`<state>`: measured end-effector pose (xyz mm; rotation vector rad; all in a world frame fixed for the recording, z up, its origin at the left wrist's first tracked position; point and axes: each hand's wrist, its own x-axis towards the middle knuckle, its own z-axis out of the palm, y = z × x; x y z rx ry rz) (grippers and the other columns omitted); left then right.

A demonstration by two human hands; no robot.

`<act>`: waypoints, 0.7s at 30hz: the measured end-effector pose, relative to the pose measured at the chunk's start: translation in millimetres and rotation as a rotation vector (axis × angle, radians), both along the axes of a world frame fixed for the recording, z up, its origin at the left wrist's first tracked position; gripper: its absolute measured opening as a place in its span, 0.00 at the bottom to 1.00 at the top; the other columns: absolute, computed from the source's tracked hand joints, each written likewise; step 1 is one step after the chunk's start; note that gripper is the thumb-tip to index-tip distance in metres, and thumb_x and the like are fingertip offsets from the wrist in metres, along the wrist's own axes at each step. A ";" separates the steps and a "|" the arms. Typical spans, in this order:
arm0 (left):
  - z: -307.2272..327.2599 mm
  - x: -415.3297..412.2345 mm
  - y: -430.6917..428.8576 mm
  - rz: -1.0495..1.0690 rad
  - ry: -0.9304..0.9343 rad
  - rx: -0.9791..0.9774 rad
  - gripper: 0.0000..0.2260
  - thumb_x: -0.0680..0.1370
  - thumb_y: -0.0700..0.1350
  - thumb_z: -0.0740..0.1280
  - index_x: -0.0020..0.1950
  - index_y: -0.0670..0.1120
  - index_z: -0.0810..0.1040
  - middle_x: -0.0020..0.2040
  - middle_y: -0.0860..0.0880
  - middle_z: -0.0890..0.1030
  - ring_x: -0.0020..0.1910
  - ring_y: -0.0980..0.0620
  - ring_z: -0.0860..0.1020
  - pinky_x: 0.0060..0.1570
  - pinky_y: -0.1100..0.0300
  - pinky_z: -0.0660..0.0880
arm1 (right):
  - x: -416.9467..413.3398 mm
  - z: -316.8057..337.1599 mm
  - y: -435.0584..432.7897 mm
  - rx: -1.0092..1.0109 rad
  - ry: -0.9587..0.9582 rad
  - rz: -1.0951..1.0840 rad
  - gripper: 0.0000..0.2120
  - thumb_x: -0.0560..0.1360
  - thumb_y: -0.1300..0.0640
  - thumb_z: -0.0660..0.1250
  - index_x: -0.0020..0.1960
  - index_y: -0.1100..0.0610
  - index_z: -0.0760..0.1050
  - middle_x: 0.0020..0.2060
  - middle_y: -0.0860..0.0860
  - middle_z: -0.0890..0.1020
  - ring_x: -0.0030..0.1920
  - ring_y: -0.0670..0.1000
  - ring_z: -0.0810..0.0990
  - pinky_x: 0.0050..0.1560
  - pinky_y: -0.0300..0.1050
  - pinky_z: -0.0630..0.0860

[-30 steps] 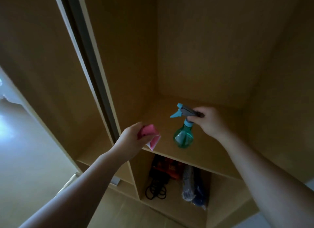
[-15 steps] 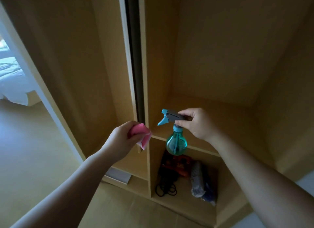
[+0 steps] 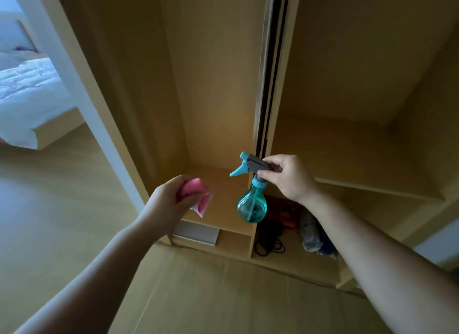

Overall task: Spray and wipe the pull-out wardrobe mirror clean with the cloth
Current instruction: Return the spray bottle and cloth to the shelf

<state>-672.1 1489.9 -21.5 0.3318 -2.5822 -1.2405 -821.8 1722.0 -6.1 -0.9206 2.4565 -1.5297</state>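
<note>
My right hand (image 3: 288,177) grips the grey and blue trigger head of a teal spray bottle (image 3: 251,205), which hangs in the air in front of the wardrobe's middle divider. My left hand (image 3: 169,200) is closed around a crumpled pink cloth (image 3: 198,194), held to the left of the bottle at about the same height. Above the bottle, a dark narrow vertical slot (image 3: 272,67) runs up the divider between two wooden panels; no mirror surface shows.
The open wooden wardrobe (image 3: 213,85) has bare upper compartments. In the low right compartment lie black cords (image 3: 269,241), a dark red item and a bluish bundle (image 3: 313,234). A white box (image 3: 196,231) sits low left. A doorway at the left shows a bed (image 3: 27,95).
The view has swung left, so the dark slot has shifted from upper left to right of centre. Both hands keep their holds and stay side by side, now before the left compartment.
</note>
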 end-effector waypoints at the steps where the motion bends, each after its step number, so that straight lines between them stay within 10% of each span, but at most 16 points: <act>1: -4.5 1.3 -7.9 -0.003 -0.004 0.007 0.08 0.74 0.45 0.71 0.53 0.53 0.78 0.42 0.55 0.81 0.37 0.57 0.78 0.34 0.65 0.71 | 1.7 -5.1 -7.9 -0.003 -0.021 -0.001 0.06 0.75 0.63 0.70 0.49 0.54 0.80 0.39 0.45 0.83 0.38 0.36 0.80 0.40 0.30 0.74; 21: -45.2 -67.3 -138.0 -0.032 -0.119 -0.095 0.07 0.76 0.47 0.70 0.53 0.54 0.77 0.45 0.58 0.79 0.43 0.60 0.78 0.40 0.67 0.72 | -49.9 -77.6 -139.4 0.139 -0.053 0.019 0.04 0.77 0.59 0.66 0.51 0.53 0.78 0.41 0.48 0.82 0.44 0.46 0.80 0.49 0.47 0.78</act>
